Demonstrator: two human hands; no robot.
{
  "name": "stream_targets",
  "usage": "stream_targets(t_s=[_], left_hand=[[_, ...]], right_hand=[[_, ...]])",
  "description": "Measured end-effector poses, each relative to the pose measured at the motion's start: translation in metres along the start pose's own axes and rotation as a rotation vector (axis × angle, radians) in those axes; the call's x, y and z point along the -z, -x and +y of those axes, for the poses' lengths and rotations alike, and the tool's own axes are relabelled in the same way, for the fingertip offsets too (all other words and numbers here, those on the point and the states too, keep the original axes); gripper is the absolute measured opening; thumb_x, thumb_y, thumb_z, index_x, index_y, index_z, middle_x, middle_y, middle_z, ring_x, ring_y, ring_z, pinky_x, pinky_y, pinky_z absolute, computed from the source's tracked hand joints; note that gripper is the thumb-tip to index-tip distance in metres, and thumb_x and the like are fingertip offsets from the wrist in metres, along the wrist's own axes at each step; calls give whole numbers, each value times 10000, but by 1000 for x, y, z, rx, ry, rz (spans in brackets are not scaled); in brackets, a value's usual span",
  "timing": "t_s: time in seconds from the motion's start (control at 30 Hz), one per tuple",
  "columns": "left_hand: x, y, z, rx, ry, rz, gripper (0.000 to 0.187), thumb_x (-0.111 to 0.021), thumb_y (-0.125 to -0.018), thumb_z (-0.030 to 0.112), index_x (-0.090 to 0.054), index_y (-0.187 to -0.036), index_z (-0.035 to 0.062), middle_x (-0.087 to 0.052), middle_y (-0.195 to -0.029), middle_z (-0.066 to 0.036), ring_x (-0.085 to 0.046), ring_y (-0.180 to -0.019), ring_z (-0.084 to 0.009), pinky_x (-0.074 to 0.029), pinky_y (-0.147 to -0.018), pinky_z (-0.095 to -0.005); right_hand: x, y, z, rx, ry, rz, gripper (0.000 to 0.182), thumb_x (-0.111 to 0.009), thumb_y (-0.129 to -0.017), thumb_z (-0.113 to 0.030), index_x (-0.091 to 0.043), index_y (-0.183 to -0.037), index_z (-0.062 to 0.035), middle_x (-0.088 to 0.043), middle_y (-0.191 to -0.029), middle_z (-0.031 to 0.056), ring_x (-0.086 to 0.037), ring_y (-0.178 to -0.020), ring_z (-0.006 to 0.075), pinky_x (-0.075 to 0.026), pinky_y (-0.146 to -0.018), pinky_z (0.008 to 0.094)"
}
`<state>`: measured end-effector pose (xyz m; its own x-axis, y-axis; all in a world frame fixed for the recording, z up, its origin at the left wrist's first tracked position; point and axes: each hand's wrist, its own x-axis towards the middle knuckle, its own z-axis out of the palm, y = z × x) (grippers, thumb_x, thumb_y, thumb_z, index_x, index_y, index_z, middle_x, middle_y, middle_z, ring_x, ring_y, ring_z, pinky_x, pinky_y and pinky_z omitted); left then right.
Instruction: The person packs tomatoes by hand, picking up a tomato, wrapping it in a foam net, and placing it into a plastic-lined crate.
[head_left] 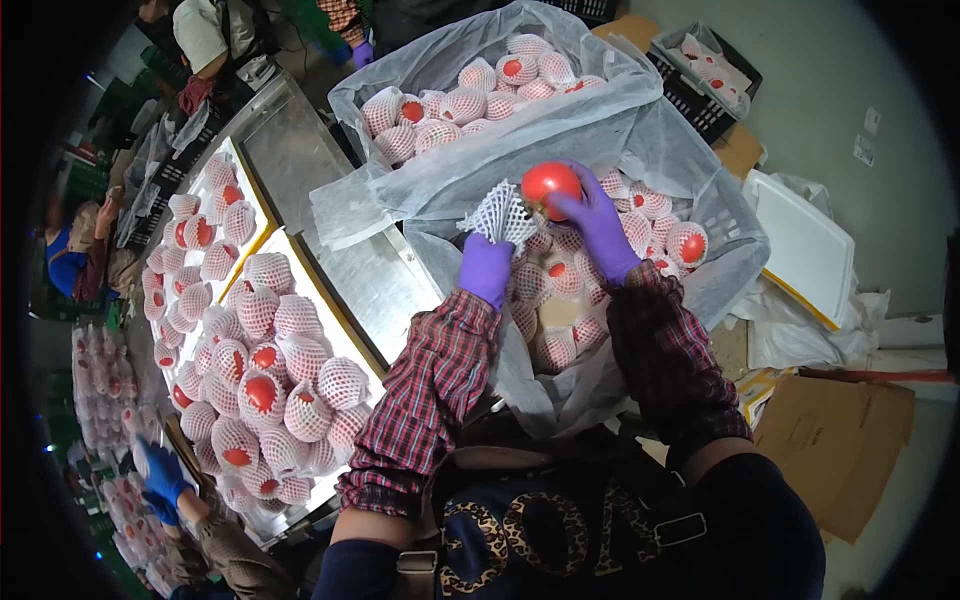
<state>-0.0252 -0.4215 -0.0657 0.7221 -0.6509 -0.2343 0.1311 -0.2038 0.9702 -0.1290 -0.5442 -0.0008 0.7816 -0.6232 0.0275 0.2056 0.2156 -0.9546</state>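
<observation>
My left hand (pixel 487 268), in a purple glove, grips a white foam net sleeve (pixel 500 215) that fans out above the fingers. A bare red fruit (pixel 551 188) is held in my right hand (pixel 600 220), also purple-gloved, just right of the sleeve. Both hands are above a lined crate (pixel 735 240) where net-wrapped red fruits (pixel 687 243) lie. Some cardboard-coloured surface shows between the wrapped fruits low in the crate.
Another lined crate (pixel 640 80) of wrapped fruits stands behind. White trays piled with wrapped fruits (pixel 262 390) lie left, beside a metal surface (pixel 300 150). A white lid (pixel 800 235) and cardboard (pixel 835 440) are right. A co-worker's blue-gloved hand (pixel 163 475) shows lower left.
</observation>
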Motion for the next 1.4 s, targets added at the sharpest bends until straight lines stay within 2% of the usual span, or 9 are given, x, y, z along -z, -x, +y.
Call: stream_targets(t_s=[0.07, 0.27, 0.37, 0.47, 0.67, 0.87, 1.07, 1.17, 1.4], left_hand=[[-3, -2, -13, -92, -69, 44, 198, -582, -663, 13, -546, -843, -61, -586, -815, -97, -559, -714, -195, -447, -653, -315], [0, 18, 50, 123, 155, -372, 377, -613, -699, 29, -495, -1039, -83, -582, -938, -110, -562, -776, -156, -443, -671, -271], [-9, 18, 48, 26, 511, -394, 441, -667, -695, 49, -501, -1097, -31, -577, -1019, -94, -580, -869, -167, -465, -742, -269], [-9, 23, 61, 38, 744, -395, 456, -672, -699, 50, -495, -1113, -20, -577, -1018, -86, -576, -880, -158, -464, -776, -266], [-5, 20, 47, -250, 254, -223, 514, -678, -689, 3, -468, -1158, 0, -558, -1074, -88, -553, -947, -168, -436, -848, -285], [-10, 17, 46, -473, 85, -257, 524, -688, -681, 4, -473, -1158, 5, -557, -1071, -82, -547, -951, -155, -441, -839, -283], [2, 15, 47, 206, 570, -452, 443, -608, -811, 161, -441, -1192, 7, -508, -1157, -105, -544, -999, -190, -455, -851, -307], [-5, 20, 60, 203, 923, -414, 435, -584, -832, 200, -439, -1187, -5, -517, -1134, -123, -562, -941, -189, -470, -790, -289], [0, 12, 44, 322, 899, -401, 459, -493, -880, 268, -370, -1235, 5, -512, -1149, -138, -557, -1003, -237, -508, -804, -333]], right_hand=[[8, -5, 6, -256, -389, 13, 501, -569, -811, -376, -424, -1151, -38, -560, -979, 122, -602, -733, 207, -490, -610, 274], [8, -6, 14, -403, -213, 127, 572, -464, -829, -526, -505, -1031, 8, -585, -762, 107, -576, -540, 170, -444, -449, 244], [1, 3, 1, -318, 76, 144, 573, -455, -832, -534, -550, -947, 19, -575, -700, 86, -556, -509, 127, -433, -432, 228], [11, 2, 2, -283, 276, 90, 543, -468, -844, -499, -559, -961, 23, -567, -677, 61, -524, -497, 72, -415, -444, 191], [-13, 4, 15, 237, 485, 177, 408, -515, -855, -371, -578, -1017, -1, -613, -773, 96, -590, -733, 152, -465, -673, 247], [0, 0, 20, 266, 474, 126, 333, -504, -870, -294, -602, -982, 4, -624, -815, 106, -585, -786, 172, -458, -734, 282], [11, -3, 19, 47, 336, 217, 336, -447, -908, -255, -591, -969, 43, -618, -829, 110, -583, -787, 171, -457, -728, 284], [8, -4, 24, 180, 306, 156, 323, -486, -885, -270, -575, -1015, 13, -607, -887, 135, -573, -845, 176, -452, -758, 293], [-19, 8, 11, 235, 601, 88, 374, -546, -833, -310, -524, -1106, -55, -608, -918, 156, -589, -884, 228, -454, -777, 312]])
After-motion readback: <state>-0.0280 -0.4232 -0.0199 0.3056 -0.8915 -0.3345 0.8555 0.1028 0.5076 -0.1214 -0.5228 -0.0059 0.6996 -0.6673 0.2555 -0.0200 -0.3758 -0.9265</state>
